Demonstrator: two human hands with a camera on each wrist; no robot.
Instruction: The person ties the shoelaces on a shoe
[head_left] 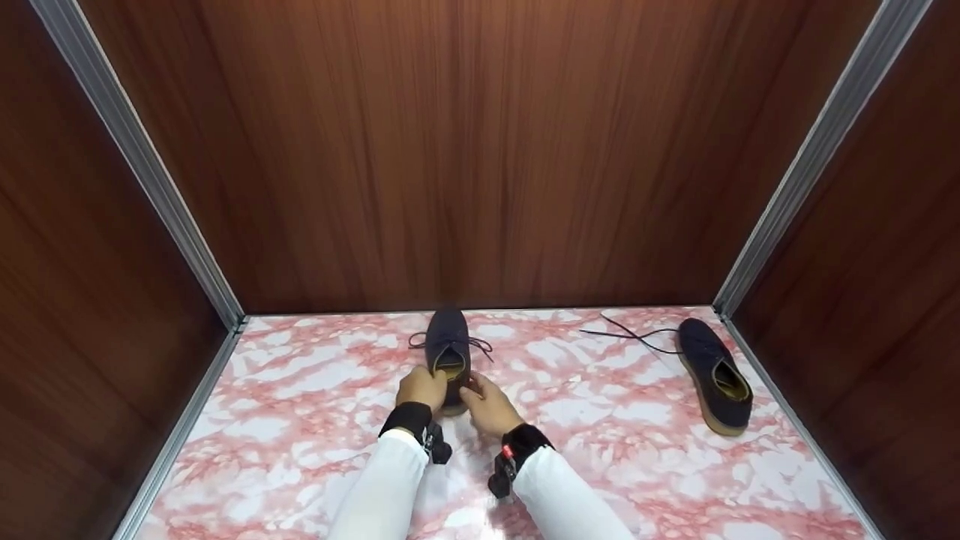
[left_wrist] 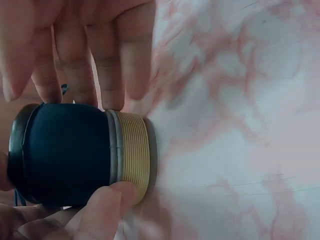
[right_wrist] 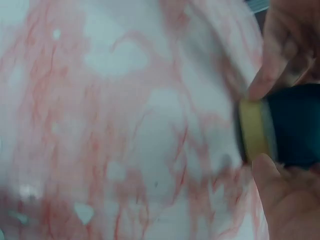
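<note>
A dark navy lace-up shoe [head_left: 448, 330] stands in the middle of the floor, toe toward the back panel, its thin laces in loops to either side. My left hand [head_left: 421, 388] grips its left side near the opening, thumb at the rim. On the right side, my right hand [head_left: 491, 407] holds the heel part, with the thumb low on it. The left wrist view shows the shoe's dark heel [left_wrist: 70, 155] and ribbed tan sole between both hands. In the right wrist view, the right thumb [right_wrist: 270, 182] touches the tan sole [right_wrist: 254, 130].
A matching shoe [head_left: 709, 360] stands at the far right near the side panel, its loose lace [head_left: 637, 337] trailing left. Brown wood-look panels [head_left: 480, 165] with metal edge strips [head_left: 817, 150] enclose the red-and-white marbled floor [head_left: 315, 420].
</note>
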